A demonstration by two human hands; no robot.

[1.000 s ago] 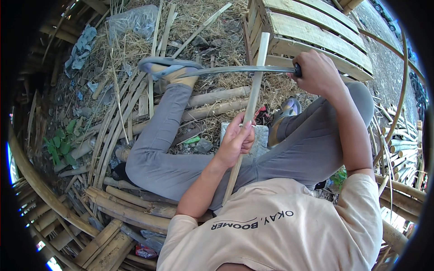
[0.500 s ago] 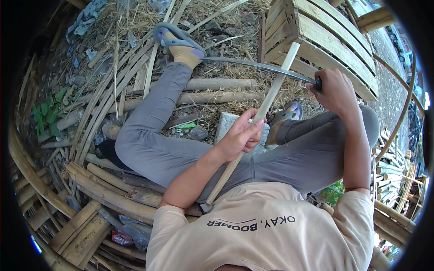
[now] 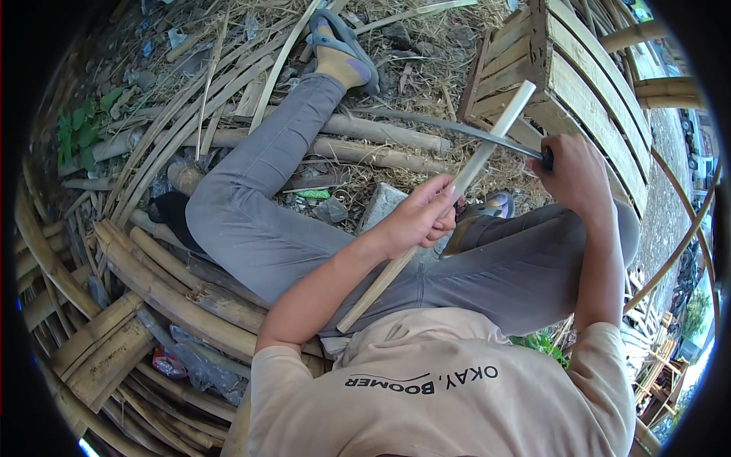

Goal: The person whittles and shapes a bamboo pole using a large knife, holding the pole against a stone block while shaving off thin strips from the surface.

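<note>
two closed grips | left hand (image 3: 422, 218) around strip (image 3: 474, 162), middle hidden | right hand (image 3: 576, 175) around knife handle (image 3: 547, 158), mostly covered

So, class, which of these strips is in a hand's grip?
The pale strip in the grip of the left hand, crossed in view by the knife; the other strips lie on the ground, unheld.

Strip (image 3: 505, 118): wood-like, smooth, slight sheen
Blade (image 3: 449, 124): metal, smooth
Crate (image 3: 590, 91): bare wood, matt
Trousers (image 3: 255, 217): matt cloth
Wrapping (image 3: 202, 367): crinkled plastic, glossy
</note>
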